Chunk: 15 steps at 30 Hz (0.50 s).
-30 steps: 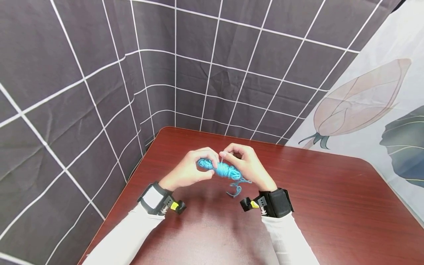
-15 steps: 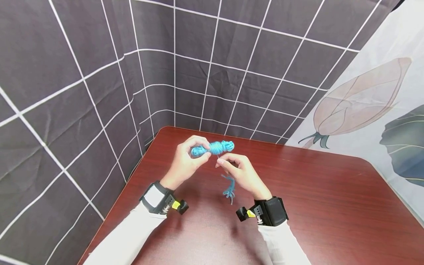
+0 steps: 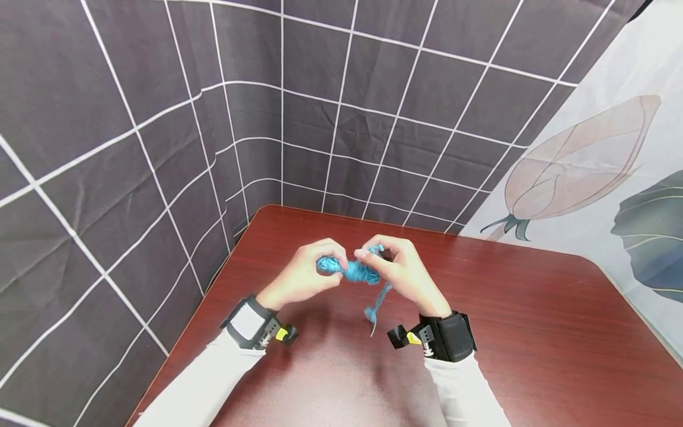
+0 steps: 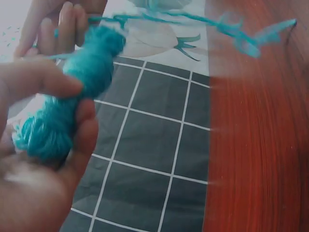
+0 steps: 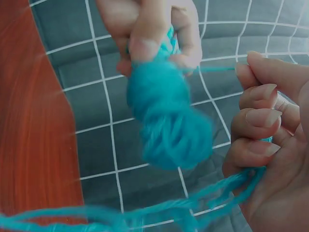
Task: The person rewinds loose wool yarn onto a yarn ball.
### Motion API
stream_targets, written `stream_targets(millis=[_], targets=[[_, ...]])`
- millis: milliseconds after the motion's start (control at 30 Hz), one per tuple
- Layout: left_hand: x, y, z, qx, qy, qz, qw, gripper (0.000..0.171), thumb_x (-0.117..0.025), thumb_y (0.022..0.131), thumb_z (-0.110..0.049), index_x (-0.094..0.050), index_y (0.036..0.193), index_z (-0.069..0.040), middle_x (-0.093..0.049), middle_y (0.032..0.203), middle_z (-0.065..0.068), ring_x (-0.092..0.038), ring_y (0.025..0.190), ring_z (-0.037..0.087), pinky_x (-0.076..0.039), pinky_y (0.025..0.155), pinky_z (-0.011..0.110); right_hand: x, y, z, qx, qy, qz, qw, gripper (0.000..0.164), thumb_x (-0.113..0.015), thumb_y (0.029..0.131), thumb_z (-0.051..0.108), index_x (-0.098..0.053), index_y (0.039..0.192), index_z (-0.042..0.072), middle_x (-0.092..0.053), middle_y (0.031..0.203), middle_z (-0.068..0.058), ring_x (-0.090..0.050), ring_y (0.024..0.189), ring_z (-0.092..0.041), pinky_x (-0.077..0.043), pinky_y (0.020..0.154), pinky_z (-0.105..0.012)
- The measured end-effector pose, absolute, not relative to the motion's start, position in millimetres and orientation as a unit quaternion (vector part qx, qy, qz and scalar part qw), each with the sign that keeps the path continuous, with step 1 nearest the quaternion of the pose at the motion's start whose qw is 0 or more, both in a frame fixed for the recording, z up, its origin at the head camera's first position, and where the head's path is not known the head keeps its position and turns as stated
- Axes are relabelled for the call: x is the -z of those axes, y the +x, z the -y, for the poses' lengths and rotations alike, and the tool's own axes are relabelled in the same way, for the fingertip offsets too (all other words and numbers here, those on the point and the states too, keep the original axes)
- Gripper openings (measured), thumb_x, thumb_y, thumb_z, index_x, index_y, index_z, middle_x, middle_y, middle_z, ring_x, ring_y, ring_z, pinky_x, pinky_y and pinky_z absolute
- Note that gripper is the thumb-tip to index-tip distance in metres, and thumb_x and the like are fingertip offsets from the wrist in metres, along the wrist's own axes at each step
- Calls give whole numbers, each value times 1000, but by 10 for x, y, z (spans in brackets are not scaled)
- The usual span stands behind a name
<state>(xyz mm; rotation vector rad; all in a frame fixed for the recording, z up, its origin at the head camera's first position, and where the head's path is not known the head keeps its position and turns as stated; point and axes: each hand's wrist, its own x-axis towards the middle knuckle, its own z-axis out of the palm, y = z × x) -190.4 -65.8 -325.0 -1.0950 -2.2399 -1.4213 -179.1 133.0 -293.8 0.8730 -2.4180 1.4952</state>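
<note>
A bundle of turquoise yarn (image 3: 358, 273), wound tightly round its middle with looped ends, is held above the table. My left hand (image 3: 312, 270) grips it near one end between thumb and fingers; in the left wrist view the yarn bundle (image 4: 89, 72) slants up from that grip. Beside it, my right hand (image 3: 397, 264) pinches a taut strand (image 5: 217, 68) between thumb and forefinger, the strand running to the bundle. The other right fingers curl over more of the yarn, and a loose tail (image 3: 377, 305) hangs below that hand.
The reddish-brown wooden table (image 3: 507, 320) lies beneath both hands. Behind it and to the left hangs a dark grey cloth with white grid lines (image 3: 320, 118); a white cloth with a plant print (image 3: 576, 166) hangs at the right. Each wrist wears a black strap with a small camera.
The bundle rose and tilted half a second ago, then came back down towards its former place. My right hand circled below it and back up beside it, strand in fingers; the loose tail swung.
</note>
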Motion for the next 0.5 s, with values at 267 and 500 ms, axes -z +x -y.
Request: stream_targets(millis=[267,500], targets=[[3190,-1893,705,527,-460,710,80,13,-64,72,8,-62,78,-3,-61,89,10,-54,91,17,-50,79,35,3161,-2052,-1424,-479,286,823,108,15,-61,87,30,-68,87,16,-50,60,-2,-42,52,-16,-38,49,-28],[3116,-1913,739,580,-432,681,115,15,-66,70,13,-60,77,1,-61,90,13,-54,89,19,-50,76,29,3306,-2027,-1358,-531,252,808,46,11,-57,89,11,-64,86,3,-55,65,-5,-49,55,-16,-46,47,-24]])
